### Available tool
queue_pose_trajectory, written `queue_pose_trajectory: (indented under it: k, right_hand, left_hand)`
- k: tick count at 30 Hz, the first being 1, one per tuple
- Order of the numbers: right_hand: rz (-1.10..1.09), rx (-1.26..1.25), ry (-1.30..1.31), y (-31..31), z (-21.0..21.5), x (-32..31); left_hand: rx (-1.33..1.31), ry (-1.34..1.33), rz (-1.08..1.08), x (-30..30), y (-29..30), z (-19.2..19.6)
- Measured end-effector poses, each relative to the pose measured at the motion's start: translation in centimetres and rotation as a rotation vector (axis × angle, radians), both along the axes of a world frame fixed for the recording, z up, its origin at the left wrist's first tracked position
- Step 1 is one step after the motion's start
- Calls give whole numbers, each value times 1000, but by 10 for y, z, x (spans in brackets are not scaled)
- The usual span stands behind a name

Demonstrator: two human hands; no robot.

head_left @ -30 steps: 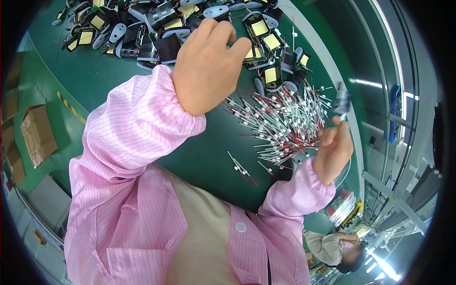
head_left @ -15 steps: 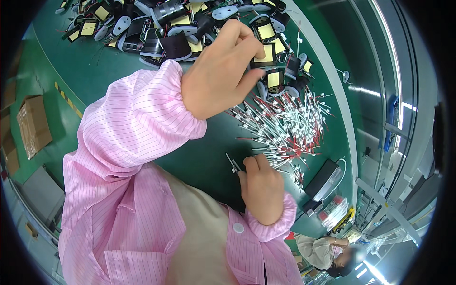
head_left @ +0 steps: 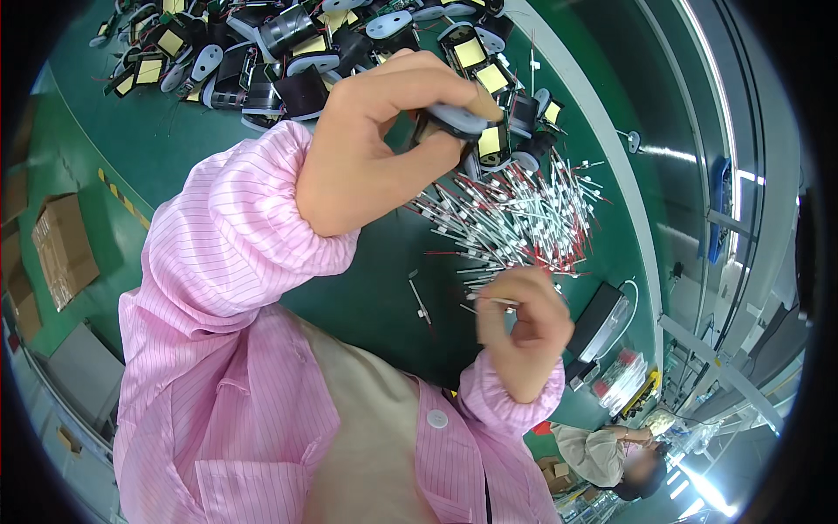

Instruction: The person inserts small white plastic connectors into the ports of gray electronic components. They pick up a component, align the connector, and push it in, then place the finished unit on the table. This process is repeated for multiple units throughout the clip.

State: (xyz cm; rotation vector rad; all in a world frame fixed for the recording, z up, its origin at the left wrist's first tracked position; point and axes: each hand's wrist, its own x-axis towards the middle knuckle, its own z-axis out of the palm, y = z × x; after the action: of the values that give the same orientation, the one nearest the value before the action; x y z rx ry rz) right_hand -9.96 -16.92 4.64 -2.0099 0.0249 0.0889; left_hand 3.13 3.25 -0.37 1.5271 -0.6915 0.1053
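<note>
Above matte green tabletop (head_left: pixel 375 301): left hand (head_left: pixel 371 144), fingers clamped on black unit with grey oval end (head_left: pixel 458 119); right hand (head_left: pixel 528 327), fingers seemingly pinching thin pale lead (head_left: pixel 502 301). Held pieces apart. Much likely left: white-and-red wire leads (head_left: pixel 528 218) piled, black-and-grey housings (head_left: pixel 312 63) heaped. Unit's underside hidden; right fingers blurred; heap cut off at top.

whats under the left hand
Beyond the left hand, a pile of black parts shows, some with yellow squares; the hand grips a black-and-grey part. Whatever lies directly beneath the palm is covered and cannot be told.
</note>
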Motion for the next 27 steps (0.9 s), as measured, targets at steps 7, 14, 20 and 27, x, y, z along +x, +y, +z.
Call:
queue_pose_trajectory:
  k: [7,14,20,27]
  right_hand:
    - [-131,948,11,-8,-13,5]
    - [-198,654,-180,-1,-19,5]
    - [-178,355,-261,2,-14,5]
    - [-146,185,-302,-3,-15,5]
  left_hand:
    - [-401,752,-430,-10,-12,22]
    - [-40,456,-746,-13,-22,7]
    - [-29,435,-652,-23,-26,-3]
    - [-14,340,-609,-26,-27,-4]
